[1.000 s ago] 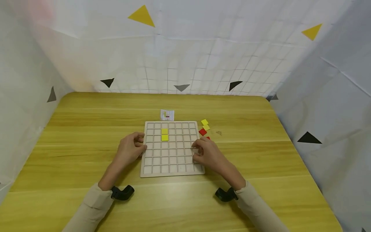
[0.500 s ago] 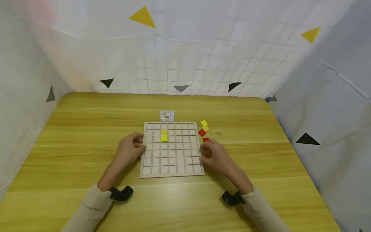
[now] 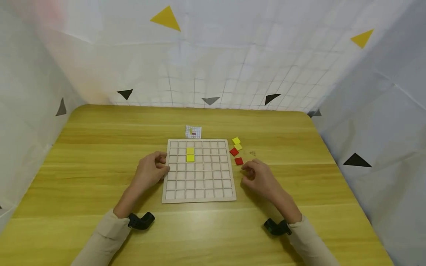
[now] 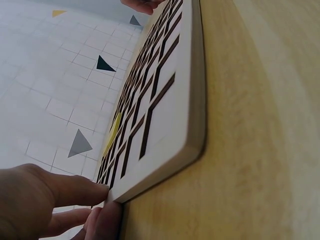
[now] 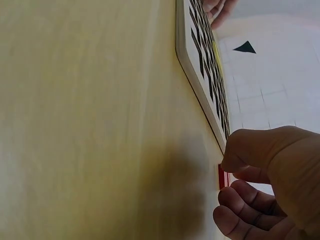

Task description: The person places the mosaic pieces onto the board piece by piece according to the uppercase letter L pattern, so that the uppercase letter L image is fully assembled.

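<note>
A pale wooden grid board [image 3: 203, 175] lies flat on the table, with a yellow tile [image 3: 190, 150] in one cell and another yellow tile [image 3: 190, 158] directly below it. My left hand [image 3: 151, 169] holds the board's left edge, thumb and fingertips touching it in the left wrist view. Right of the board, my right hand [image 3: 261, 178] hovers loosely curled with nothing in its fingers. Just beyond its fingertips lies a red tile [image 3: 239, 161]. A second red tile [image 3: 234, 152] and two loose yellow tiles [image 3: 236, 140] sit farther back.
Behind the board lies a small printed card [image 3: 193, 132] showing a coloured grid. The wooden table [image 3: 110, 147] extends around the board, and white sheeting [image 3: 213, 59] with triangles surrounds its back and sides.
My right hand has moved rightward from over the board's right columns to the bare table beside it, uncovering the nearer red tile. The left hand has stayed on the board's edge.
</note>
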{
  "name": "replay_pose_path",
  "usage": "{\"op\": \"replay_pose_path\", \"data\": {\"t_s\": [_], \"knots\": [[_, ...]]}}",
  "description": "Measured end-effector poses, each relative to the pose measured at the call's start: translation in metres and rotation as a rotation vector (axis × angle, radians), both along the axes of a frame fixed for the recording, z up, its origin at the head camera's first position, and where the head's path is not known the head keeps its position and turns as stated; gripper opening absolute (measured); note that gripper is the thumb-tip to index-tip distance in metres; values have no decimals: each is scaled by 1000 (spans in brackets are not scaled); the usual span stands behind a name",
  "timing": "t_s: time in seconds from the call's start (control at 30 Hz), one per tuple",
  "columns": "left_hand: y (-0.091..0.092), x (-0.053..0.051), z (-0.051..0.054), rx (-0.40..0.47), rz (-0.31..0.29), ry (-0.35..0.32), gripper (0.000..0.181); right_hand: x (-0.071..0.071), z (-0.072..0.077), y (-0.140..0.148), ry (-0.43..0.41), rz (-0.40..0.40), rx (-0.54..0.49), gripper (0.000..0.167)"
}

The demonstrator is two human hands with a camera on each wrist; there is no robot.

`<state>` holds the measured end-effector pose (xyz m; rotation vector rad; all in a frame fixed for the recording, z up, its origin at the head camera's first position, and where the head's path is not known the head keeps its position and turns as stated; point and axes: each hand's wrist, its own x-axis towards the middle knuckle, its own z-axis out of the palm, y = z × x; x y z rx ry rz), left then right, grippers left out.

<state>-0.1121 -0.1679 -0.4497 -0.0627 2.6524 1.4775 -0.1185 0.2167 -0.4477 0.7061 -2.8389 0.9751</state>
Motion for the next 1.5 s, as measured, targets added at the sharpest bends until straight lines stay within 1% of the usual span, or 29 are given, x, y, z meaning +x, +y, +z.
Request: {"op": "replay_pose_path", "data": {"t_s": [0.1,0.3,0.43,0.57,0.73,1.0,1.2,1.5], "knots": [[0,-1,0,5,6,-8,47,-3,1,4,4,-13,9,27],[1,-1,0,4,0,-16,47,-8,-1,13,-45,-66,24,26],[1,-1,-1,9,5,-19,47,-13,1,18,-63,-92,36,25],[1,-1,0,13,6,-18,47,-18,5,20,-70,-95,40,27],[1,0,2,10,2,-10,48,-23,8,21,-59,-92,37,26],[1,-1,1,-7,1,3,48,-32,8,21,-22,-100,30,20],[1,-2,1,0,9,0,47,-43,7,19,-7,-99,25,19],[0,-2,0,2,14,-9,48,-57,7,15,-22,-103,20,24]]}}
